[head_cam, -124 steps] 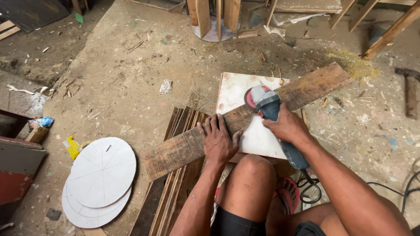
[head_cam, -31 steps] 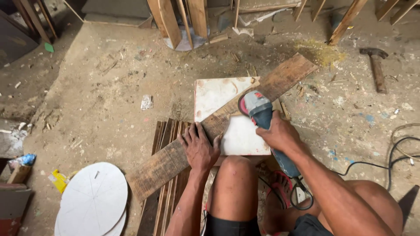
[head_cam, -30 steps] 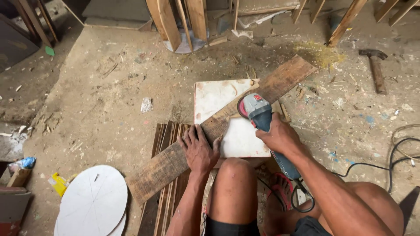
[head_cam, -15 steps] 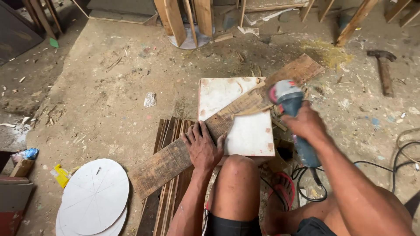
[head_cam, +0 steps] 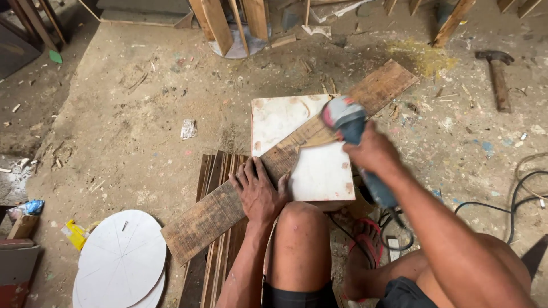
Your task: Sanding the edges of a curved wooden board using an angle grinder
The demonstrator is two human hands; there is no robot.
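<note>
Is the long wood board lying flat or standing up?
Lying flat. The board rests across the white block, pressed down by the left hand.

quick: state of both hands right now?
Left hand: open, pressed flat on the wooden plank.
Right hand: closed around the angle grinder, its head at the plank.
</note>
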